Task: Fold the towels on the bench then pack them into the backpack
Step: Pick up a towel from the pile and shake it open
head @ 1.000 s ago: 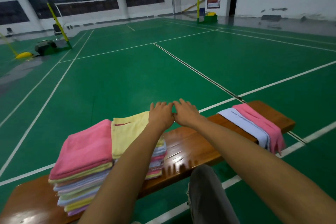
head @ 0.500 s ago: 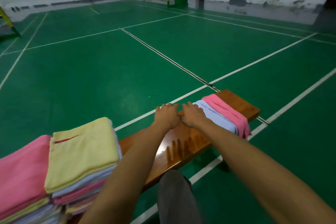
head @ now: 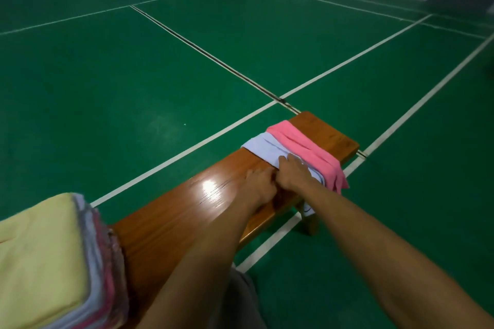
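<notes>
A long wooden bench [head: 187, 211] runs from lower left to the right. Two unfolded towels hang across its far right end: a pale lavender towel [head: 263, 147] and, beyond it, a pink towel [head: 304, 147]. My right hand [head: 292, 172] lies on the near edge of the pale towel, fingers spread over the cloth. My left hand [head: 258, 185] rests on the bare bench right beside it, touching it and holding nothing. A stack of folded towels [head: 53, 262], yellow on top, stands at the bench's left end. No backpack is in view.
Green court floor [head: 133, 88] with white lines surrounds the bench. My grey trouser leg [head: 240, 302] shows below the bench's near edge. A bench leg [head: 310, 224] stands under the right end. A grey wall base runs along the far side.
Both hands have slid right along the bench, side by side, until the right hand reached the pale towel. The view has turned right and down, pushing the folded stack to the left edge.
</notes>
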